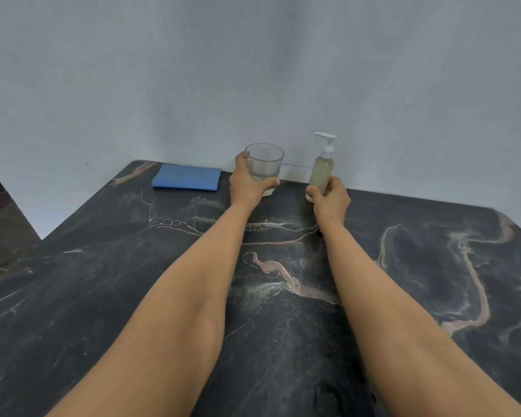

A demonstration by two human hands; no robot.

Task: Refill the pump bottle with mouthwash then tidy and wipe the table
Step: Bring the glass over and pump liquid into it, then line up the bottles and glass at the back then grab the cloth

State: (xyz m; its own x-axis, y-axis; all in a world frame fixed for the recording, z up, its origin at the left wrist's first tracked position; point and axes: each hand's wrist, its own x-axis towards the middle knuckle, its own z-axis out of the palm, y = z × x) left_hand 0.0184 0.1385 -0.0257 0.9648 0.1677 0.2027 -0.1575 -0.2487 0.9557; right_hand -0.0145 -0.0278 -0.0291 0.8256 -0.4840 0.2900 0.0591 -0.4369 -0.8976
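Observation:
A clear drinking glass [264, 164] stands at the far edge of the dark marble table [283, 296], near the wall. My left hand [248, 185] is wrapped around its lower part. To its right stands a small pump bottle [322, 170] with a white pump head and pale cloudy liquid inside. My right hand [331, 200] grips the bottle's base, and the bottle is upright. Both arms reach forward across the table. A folded blue cloth [186, 177] lies flat to the left of the glass.
A pale grey wall [253, 70] rises directly behind the objects. The table's left edge drops to a dark floor [0, 224]. The table's far right corner is cut off at an angle [515, 224].

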